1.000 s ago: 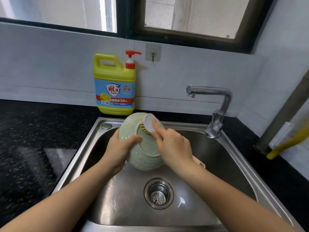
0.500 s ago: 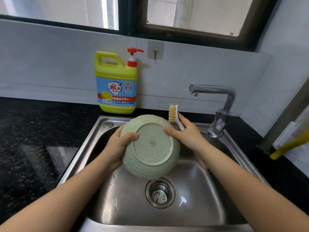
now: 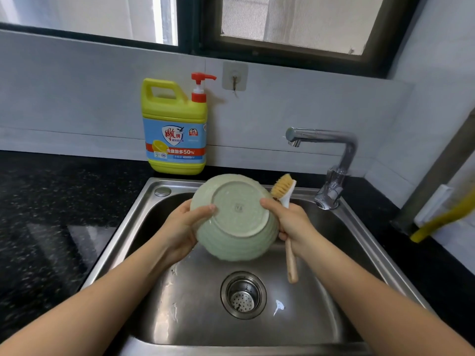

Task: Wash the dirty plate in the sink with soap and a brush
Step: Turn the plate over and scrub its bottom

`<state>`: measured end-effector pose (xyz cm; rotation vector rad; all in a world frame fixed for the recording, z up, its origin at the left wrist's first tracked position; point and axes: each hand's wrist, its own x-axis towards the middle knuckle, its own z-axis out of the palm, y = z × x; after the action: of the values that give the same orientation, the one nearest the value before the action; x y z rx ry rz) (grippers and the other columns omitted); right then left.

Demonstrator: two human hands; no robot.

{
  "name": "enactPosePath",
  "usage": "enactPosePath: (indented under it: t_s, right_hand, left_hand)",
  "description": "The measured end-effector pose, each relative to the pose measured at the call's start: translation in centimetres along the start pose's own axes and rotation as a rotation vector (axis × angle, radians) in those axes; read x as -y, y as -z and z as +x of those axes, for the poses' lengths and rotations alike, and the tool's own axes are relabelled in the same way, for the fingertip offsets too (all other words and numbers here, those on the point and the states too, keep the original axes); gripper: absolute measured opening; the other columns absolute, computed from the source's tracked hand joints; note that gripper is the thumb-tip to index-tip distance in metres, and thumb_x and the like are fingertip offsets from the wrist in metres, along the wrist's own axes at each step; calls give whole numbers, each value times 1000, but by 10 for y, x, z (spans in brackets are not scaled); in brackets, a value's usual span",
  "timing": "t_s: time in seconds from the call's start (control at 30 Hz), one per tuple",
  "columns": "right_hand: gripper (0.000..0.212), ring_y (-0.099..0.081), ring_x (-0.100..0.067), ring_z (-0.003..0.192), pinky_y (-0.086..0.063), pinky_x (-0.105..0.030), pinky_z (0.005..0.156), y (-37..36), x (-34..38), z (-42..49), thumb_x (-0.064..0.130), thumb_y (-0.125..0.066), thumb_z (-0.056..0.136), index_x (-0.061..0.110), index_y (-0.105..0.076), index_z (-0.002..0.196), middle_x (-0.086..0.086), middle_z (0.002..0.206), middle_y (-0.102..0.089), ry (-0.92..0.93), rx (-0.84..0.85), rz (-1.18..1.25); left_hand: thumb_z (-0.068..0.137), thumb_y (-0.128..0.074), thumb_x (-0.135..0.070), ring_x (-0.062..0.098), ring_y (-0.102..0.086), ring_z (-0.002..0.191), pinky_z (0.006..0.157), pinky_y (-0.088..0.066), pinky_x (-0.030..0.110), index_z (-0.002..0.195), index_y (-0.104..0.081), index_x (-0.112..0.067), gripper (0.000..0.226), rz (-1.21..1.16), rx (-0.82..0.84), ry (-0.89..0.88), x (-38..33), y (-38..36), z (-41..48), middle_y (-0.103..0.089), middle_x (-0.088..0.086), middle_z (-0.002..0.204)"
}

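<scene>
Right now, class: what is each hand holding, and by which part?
Left hand grips the plate by its left rim. Right hand holds the brush by its handle, thumb steadying the plate's right rim.

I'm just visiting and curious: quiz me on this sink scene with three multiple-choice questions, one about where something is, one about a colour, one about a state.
1. Where does the soap bottle stand?
A. On the counter behind the sink
B. Inside the sink
C. On the window sill

2. What colour is the bottle's pump?
A. Blue
B. Red
C. Black

3. Which side of the plate faces the camera?
A. The eating side
B. Its edge only
C. The underside

Answers:
1 A: it stands against the wall past the sink rim.
2 B: the pump head is red above the yellow body.
3 C: the foot ring shows, with the left hand and right hand, which also holds the brush, gripping the rim.
</scene>
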<state>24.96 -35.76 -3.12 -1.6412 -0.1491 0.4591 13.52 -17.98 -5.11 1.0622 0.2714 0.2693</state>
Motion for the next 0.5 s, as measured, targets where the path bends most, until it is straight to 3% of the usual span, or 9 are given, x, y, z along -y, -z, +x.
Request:
enactPosePath:
  t_s: [0.1,0.2,0.27,0.37,0.43,0.5]
  right_hand:
    - [18,-42,-7,45,-25,-19,36,-5,-10,2,33,-68,82,16,-62,87,1,67,-59,-36,-32,107]
    - [25,-51,-13,55,-29,-20,38,-9,-19,1,34,-67,82,14,-62,97,-5,83,-65,-10,15,91]
    - [32,-58,-15,64,-40,-25,44,-11,-23,2,39,-66,83,14,-63,103,-4,89,-68,49,45,6]
    - [51,-61,-18,77,-48,-31,70,-8,-18,4,57,-41,90,17,-59,116,0,92,-66,183,-25,-451]
    - [59,-60,-32,99,-46,-38,86,-6,-8,3,61,-16,93,29,-42,136,-9,111,-64,267,-79,-806]
    - [55,-57,-35,104,-43,-41,83,-8,5,-3,56,-7,95,39,-19,145,-15,117,-59,369,-118,-1022]
  left_hand:
    - [69,-72,1,19,-72,79,57,-57,29,112,-55,-10,47,-23,-22,-43,12,-12,-3,-75,6,91]
    - [67,-70,-5,24,-71,85,59,-57,33,121,-54,-7,57,-59,-85,-66,16,-16,-4,-70,14,105]
    - [70,-69,-2,28,-68,90,63,-58,39,123,-52,-8,56,-56,-164,-77,14,-14,-3,-66,18,112]
    - [73,-67,4,29,-63,96,78,-55,46,110,-53,-19,46,25,-239,-144,10,-12,-3,-64,11,108]
    - [63,-71,-3,28,-63,97,81,-54,46,102,-54,-27,49,145,-244,-201,9,-13,-5,-64,7,105]
    - [56,-70,-11,25,-63,97,81,-55,43,104,-55,-27,53,255,-231,-232,10,-14,-9,-64,6,104]
